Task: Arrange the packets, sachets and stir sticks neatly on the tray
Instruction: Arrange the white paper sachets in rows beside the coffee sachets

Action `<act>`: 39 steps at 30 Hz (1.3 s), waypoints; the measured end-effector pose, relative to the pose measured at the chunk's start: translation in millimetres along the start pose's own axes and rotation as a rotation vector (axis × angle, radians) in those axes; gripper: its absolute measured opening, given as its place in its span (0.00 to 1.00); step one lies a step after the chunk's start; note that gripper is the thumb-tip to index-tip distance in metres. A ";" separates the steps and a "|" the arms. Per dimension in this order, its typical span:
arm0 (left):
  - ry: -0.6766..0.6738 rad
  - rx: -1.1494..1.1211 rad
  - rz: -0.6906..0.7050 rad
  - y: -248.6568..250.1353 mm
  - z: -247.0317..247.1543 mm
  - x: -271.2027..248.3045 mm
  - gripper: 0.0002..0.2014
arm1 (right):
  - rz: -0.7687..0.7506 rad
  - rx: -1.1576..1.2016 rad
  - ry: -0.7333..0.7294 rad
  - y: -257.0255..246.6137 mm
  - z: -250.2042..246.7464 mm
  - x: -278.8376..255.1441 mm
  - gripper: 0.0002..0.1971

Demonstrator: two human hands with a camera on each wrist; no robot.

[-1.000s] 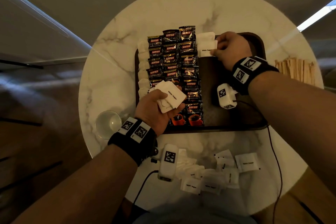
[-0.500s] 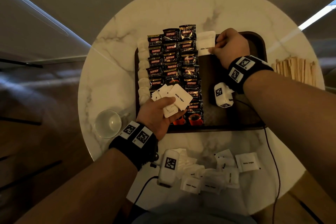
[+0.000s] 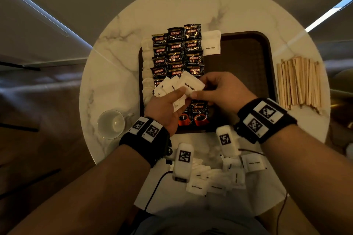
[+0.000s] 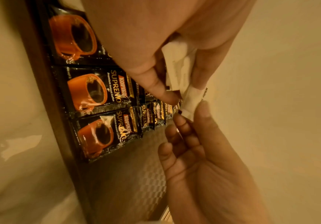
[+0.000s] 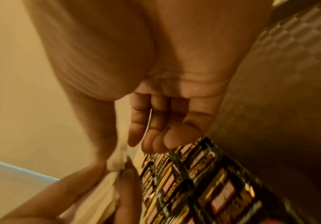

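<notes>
We see a fan of white sugar sachets (image 3: 172,89) held over the near-left part of the dark tray (image 3: 267,66), above the coffee packets. The left hand (image 3: 164,108) grips that fan, thumb on top and fingers curled under. The right hand (image 3: 223,91) pinches the corner of the top sachet (image 3: 191,85) of the fan between thumb and forefinger; the left wrist view shows the same pinch on the sachet edge, with the other right fingers (image 4: 176,145) loosely curled below it. The right wrist view is blurred, so we get little from it beyond the palm and the packets. On the tray, the Kopiko coffee packets (image 3: 177,53) lie in three overlapping columns along its left half, and a column of pale sachets (image 3: 147,66) runs down the tray's left edge. One white sugar sachet (image 3: 211,44) lies flat at the tray's far edge, touching the right coffee column. The tray's right half is bare. Loose sugar sachets (image 3: 215,177) sit in a pile on the marble table (image 3: 118,47) near of the tray. Wooden stir sticks (image 3: 299,84) lie bundled on the table right of the tray. A glass cup (image 3: 111,123) stands left of the tray's near corner.
</notes>
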State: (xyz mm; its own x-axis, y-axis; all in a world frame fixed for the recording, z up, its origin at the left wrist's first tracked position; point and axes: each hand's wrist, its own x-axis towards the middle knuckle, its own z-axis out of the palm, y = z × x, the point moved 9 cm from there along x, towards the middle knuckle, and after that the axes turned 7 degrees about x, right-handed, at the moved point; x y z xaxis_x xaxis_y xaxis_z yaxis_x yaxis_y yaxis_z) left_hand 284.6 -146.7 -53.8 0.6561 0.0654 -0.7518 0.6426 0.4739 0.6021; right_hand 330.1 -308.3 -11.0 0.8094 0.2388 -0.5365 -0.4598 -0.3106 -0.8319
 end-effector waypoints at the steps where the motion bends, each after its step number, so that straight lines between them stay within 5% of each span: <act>1: 0.000 0.029 -0.011 -1.2 0.6 -1.9 0.14 | -0.001 0.047 0.024 2.8 -0.3 -1.6 0.13; 11: 0.012 0.213 0.050 11.9 2.9 -4.0 0.10 | -0.069 0.279 0.107 9.4 -5.8 -17.1 0.10; 17: 0.014 0.232 -0.003 11.0 3.9 -0.6 0.14 | -0.012 0.416 0.390 27.9 -50.0 -0.4 0.05; 22: 0.007 0.082 -0.071 8.7 -10.3 -1.7 0.08 | 0.037 0.242 0.564 33.7 -100.8 34.3 0.02; 39: 0.036 -0.014 -0.137 -8.6 -28.0 -2.4 0.14 | 0.197 -0.164 0.591 47.8 -110.1 102.4 0.07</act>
State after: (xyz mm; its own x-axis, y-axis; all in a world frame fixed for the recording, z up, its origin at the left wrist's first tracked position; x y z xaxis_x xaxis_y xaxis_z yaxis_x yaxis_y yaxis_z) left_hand 266.3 -126.4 -64.7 0.5477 0.0305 -0.8361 0.7195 0.4929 0.4893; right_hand 431.2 -400.0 -90.1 0.8018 -0.3693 -0.4697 -0.5963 -0.4444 -0.6685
